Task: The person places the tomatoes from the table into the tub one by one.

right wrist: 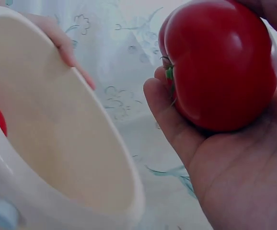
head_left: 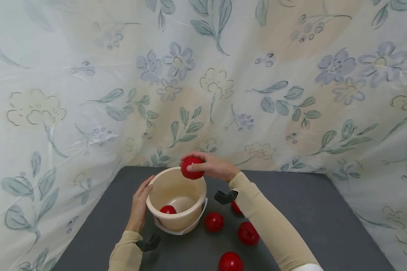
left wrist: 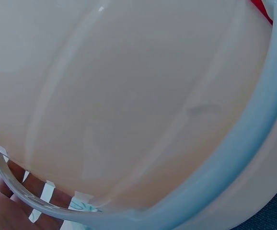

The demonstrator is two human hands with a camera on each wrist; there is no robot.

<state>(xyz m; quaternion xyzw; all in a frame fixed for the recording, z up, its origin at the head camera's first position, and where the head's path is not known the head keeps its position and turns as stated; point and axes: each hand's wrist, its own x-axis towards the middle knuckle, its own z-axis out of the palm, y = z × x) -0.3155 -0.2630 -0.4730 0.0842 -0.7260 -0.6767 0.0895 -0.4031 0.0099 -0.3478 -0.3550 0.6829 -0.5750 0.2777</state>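
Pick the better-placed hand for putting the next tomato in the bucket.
Right hand, I'd say: it holds a tomato near the rim of the bucket; the left hand touches the bucket's side.

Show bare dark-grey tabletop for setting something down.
Free: tabletop right of the long beige right sleeve; narrower strip left of the bare left hand. Crowded: between the round cream plastic bucket and that sleeve, with shiny red tomatoes.
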